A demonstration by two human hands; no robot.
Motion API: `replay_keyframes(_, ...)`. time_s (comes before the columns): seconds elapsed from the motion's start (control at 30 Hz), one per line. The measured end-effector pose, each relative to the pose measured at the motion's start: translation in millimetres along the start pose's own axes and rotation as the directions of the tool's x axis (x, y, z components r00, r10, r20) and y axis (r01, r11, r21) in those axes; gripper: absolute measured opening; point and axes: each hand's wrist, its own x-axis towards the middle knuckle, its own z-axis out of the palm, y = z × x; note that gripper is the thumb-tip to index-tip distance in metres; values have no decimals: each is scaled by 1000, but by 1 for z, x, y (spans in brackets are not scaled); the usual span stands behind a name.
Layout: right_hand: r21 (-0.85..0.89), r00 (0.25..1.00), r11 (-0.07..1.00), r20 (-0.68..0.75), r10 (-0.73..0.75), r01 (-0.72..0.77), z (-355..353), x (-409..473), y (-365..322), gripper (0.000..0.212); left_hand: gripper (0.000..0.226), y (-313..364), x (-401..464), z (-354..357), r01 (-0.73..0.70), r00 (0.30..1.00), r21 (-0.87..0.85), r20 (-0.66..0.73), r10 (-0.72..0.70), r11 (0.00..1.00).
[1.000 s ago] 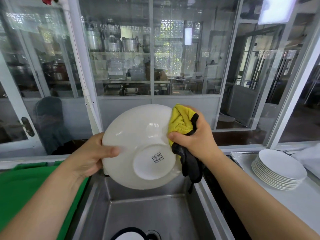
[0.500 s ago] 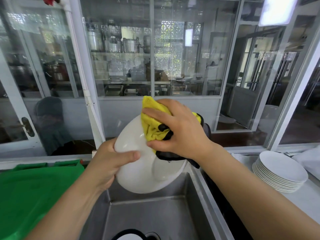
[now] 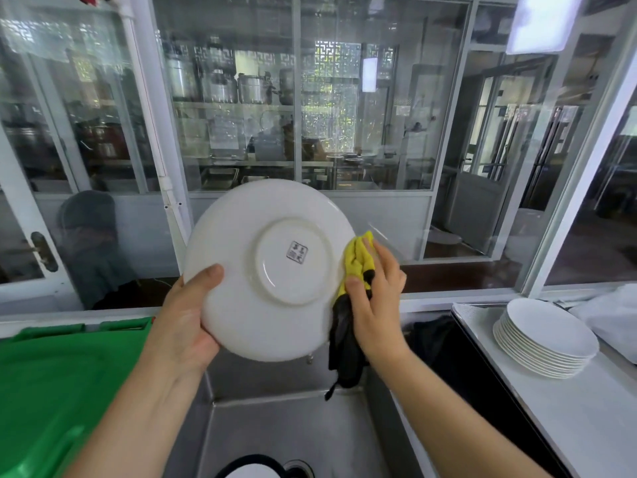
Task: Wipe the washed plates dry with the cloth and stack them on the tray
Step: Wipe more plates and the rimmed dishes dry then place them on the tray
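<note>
I hold a round white ceramic plate (image 3: 272,270) in the middle of the frame, above the stainless steel sink (image 3: 293,429), tilted so its underside with the foot ring and a small printed square mark faces me. My left hand (image 3: 186,322) grips its lower left rim, thumb curled over the back of the plate, the other fingers hidden behind it. My right hand (image 3: 375,294) clutches a yellow and black cleaning cloth (image 3: 355,267) against the plate's right edge, thumb pinching the fabric on my side while the fingers wrap around it. The yellow part is bunched at the rim; the black part hangs down below my hand over the basin.

At the right of the frame a stack of white plates (image 3: 546,338) sits on a grey tray (image 3: 482,313) on the pale table (image 3: 568,419), well apart from the plate in my hands. At the lower left lies a green plastic lid (image 3: 51,391). Near the bottom centre, beside the drain, part of a dark-rimmed white dish (image 3: 251,469) shows in the sink.
</note>
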Motion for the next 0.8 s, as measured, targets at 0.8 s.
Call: replay_keyframes(0.8,-237,814,782,247,-526,577,12,26,-48,48,52,3,0,2,-64,997,64,-43,67,996)
